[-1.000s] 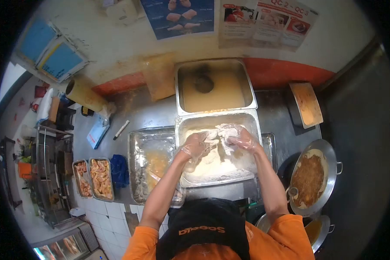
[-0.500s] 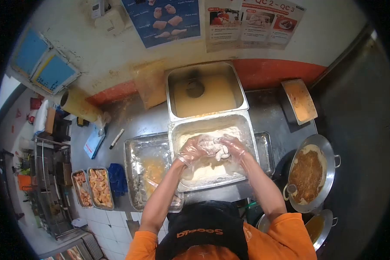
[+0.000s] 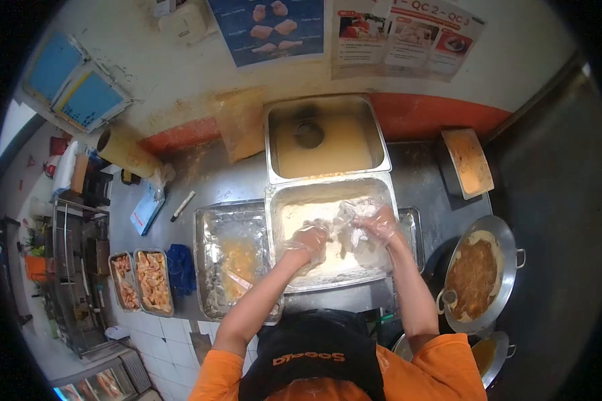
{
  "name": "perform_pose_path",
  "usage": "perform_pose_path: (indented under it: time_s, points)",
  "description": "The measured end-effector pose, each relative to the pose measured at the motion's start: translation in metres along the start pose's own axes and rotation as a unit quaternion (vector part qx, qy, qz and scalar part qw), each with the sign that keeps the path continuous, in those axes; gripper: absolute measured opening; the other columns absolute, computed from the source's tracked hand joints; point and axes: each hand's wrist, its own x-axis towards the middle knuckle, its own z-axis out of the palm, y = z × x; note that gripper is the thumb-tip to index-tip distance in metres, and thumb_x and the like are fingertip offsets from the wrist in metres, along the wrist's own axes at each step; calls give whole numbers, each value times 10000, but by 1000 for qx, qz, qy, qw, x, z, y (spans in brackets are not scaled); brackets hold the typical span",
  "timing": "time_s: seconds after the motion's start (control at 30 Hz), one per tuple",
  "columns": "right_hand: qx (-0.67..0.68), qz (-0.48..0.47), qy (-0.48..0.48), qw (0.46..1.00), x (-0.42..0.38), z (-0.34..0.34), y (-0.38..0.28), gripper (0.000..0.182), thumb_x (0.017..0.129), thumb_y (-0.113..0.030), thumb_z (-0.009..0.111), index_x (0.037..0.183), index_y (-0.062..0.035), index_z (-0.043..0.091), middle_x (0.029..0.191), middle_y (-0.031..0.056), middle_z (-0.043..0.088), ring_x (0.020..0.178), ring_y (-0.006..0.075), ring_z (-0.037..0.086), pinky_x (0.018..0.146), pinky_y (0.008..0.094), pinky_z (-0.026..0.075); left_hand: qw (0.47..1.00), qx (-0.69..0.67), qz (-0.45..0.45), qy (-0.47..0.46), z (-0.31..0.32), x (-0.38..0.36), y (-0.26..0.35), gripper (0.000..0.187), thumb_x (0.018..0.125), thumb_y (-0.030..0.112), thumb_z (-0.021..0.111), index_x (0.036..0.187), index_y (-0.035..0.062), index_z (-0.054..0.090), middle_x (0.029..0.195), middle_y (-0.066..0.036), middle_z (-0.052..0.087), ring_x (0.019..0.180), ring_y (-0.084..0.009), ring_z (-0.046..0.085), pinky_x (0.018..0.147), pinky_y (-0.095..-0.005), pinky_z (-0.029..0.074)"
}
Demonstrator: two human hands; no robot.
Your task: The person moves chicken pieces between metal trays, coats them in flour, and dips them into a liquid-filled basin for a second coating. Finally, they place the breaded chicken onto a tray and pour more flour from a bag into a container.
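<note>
Likely coating in flour (image 3: 299,215).
Right hand (image 3: 381,224) pinches a piece (image 3: 346,212); left hand (image 3: 309,240) fingers unclear; turning wants looser fingers.

Single wide head-worn view from close above, forward and down onto hands (image 3: 309,242)

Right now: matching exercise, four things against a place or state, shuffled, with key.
1. Rectangular metal pan of white powder
2. Rectangular metal pan of yellowish liquid
3. Crumpled dark-blue bundle
4. Larger round metal pan

A. Right of a rectangular tray of raw meat
B. Brown contents inside
C. Clear-gloved left hand and right hand over it
D. Beyond the powder pan

Pairs: 1-C, 2-D, 3-A, 4-B
</note>
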Motion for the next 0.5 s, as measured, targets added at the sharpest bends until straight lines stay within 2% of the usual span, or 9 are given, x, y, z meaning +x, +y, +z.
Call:
perform_pose_path:
  time_s: [0.07, 0.17, 0.27, 0.33, 0.37, 0.4, 0.5]
  points:
    - [-21, -19, -4, 1000, -9, -2, -20, 452, 685, -116, 877, 1090, 7, 717, 991, 113, 758, 868, 178, 712, 792, 333, 573, 999, 28, -20, 35, 30, 14, -9, 307, 855, 176, 619, 1128, 71, 711, 1102, -194, 716, 1065, -365, 688, 916, -448, 555]
    - [17, -128, -15, 992, -7, -8, -24, 429, 686, -122, 879, 1064, 23, 737, 964, 104, 755, 803, 163, 701, 720, 340, 564, 999, 4, -26, 35, 12, 7, -12, 277, 860, 184, 616, 1095, 81, 721, 1062, -187, 722, 997, -375, 703, 890, -460, 562]
    - [-25, -131, -133, 982, -4, -22, -32, 484, 664, -124, 876, 1096, 34, 725, 985, 140, 756, 800, 199, 713, 722, 357, 562, 1000, -18, 14, 20, -17, 0, -29, 262, 850, 189, 634, 1075, 77, 708, 1036, -201, 714, 963, -390, 700, 882, -462, 561]
    - [-188, -181, -148, 954, 8, -18, -22, 460, 659, -114, 864, 1071, 35, 727, 965, 177, 750, 785, 247, 713, 721, 368, 562, 998, -44, 35, 36, -45, -12, -29, 271, 833, 188, 668, 1076, 68, 671, 1028, -230, 696, 945, -417, 680, 881, -463, 553]
    - [-270, -206, -155, 928, 19, -15, -15, 448, 656, -110, 857, 1059, 36, 728, 954, 195, 747, 778, 272, 713, 721, 373, 562, 997, -74, 10, 27, -58, -16, -27, 282, 834, 192, 675, 1086, 66, 664, 1036, -230, 693, 956, -416, 676, 880, -460, 551]
    - [-410, -108, -129, 896, 25, -7, -18, 409, 649, -81, 828, 1031, 33, 737, 945, 245, 728, 776, 336, 700, 742, 388, 567, 994, -104, -16, 18, -69, -18, -26, 293, 836, 197, 682, 1096, 64, 656, 1044, -231, 690, 968, -415, 672, 880, -457, 548]
    - [-327, -137, -141, 925, 17, -12, -30, 333, 654, -72, 798, 964, 40, 753, 903, 259, 727, 767, 353, 707, 727, 409, 566, 980, -193, -49, -5, -75, -20, -31, 272, 854, 132, 654, 1106, 30, 638, 1077, -235, 680, 1025, -393, 663, 874, -442, 542]
